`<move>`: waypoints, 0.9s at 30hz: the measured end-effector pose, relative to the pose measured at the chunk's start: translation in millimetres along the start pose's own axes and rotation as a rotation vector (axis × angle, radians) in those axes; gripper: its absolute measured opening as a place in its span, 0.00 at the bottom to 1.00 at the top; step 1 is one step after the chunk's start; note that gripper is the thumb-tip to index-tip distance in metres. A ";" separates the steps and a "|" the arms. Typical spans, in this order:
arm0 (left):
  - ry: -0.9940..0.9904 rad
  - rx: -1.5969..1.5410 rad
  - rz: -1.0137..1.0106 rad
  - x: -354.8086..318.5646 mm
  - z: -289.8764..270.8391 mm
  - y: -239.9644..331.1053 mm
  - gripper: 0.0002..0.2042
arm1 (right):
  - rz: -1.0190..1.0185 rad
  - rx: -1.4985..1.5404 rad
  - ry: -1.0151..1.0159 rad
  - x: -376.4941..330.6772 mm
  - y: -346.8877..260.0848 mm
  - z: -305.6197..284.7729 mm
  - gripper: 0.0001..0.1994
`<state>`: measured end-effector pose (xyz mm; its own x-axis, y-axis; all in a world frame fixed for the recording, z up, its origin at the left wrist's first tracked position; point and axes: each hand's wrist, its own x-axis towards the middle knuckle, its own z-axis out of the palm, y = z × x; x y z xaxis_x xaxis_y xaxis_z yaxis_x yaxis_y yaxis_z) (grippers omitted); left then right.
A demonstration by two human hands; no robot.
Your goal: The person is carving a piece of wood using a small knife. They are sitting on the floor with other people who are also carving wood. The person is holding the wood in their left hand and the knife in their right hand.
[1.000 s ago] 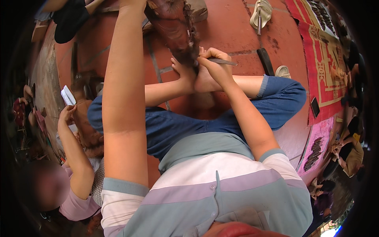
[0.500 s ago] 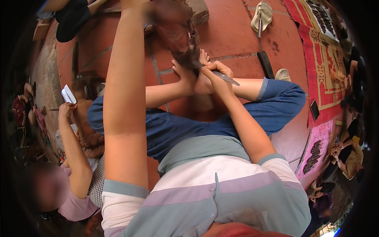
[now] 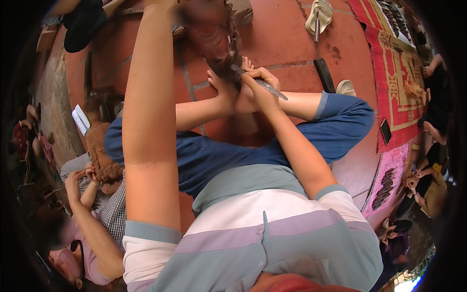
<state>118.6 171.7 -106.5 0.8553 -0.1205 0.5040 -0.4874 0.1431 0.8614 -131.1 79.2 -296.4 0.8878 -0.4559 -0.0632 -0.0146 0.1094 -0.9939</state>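
Note:
My right hand [image 3: 261, 86] is closed around a slim grey hand tool [image 3: 275, 90] with a flat tip; I cannot make out its exact kind. That tip points at the lower end of a dark reddish-brown carved wooden piece [image 3: 213, 43], close to or touching it. The carving is partly blurred and lies beyond my crossed bare feet [image 3: 224, 92]. My left arm [image 3: 150, 121] stretches straight up past the carving's left side. Its hand is cut off by the upper edge.
A black-handled tool [image 3: 324, 75] and pale slippers [image 3: 319, 17] lie on the red tiles [image 3: 277, 39] at right. Beyond are a red-and-gold mat [image 3: 389, 92], a phone [image 3: 386, 131] and a pink sheet [image 3: 396, 163]. At left a co-worker's hands [image 3: 80, 181] are beside a brown carved figure [image 3: 103, 155].
My right hand has shifted slightly up and left, and the tool's flat tip now shows beside the carving. At left, the co-worker's hand has left the white object and moved down.

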 end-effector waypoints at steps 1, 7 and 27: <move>0.019 0.039 -0.012 -3.6 -0.7 2.5 0.08 | -0.008 0.004 -0.007 -11.3 2.7 -1.7 0.04; 0.032 0.004 0.008 -4.4 0.7 5.2 0.08 | 0.082 0.028 -0.010 5.2 -11.1 1.1 0.05; 0.018 0.037 0.026 -0.3 -1.0 -2.9 0.07 | -0.020 -0.033 -0.008 6.5 -6.5 -3.4 0.05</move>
<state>119.9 172.3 -109.2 0.8451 -0.0996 0.5253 -0.5155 0.1091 0.8499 -126.7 72.5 -290.6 0.8915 -0.4510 -0.0425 -0.0116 0.0710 -0.9974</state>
